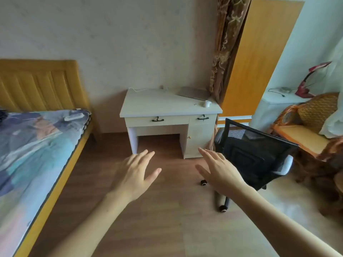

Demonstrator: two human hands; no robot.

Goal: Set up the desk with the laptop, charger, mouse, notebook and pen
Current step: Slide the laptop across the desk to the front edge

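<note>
On desk (157, 105) rear, closed laptop (194, 93), mouse (206, 103), cable blurry

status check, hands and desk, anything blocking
Left hand and right hand open, empty, short of the desk. Laptop closed at its back right, mouse near it. Office chair off to the right, approach open.

Soft daylight fills the room, brightest at the right, where the pale floor patch (289, 206) looks washed out. Shadows are faint; the knee space under the white wooden worktop (167, 106) is darkest. The whole picture is slightly soft, and the wide lens bows the yellow bed frame (50, 197) near the left edge.
</note>
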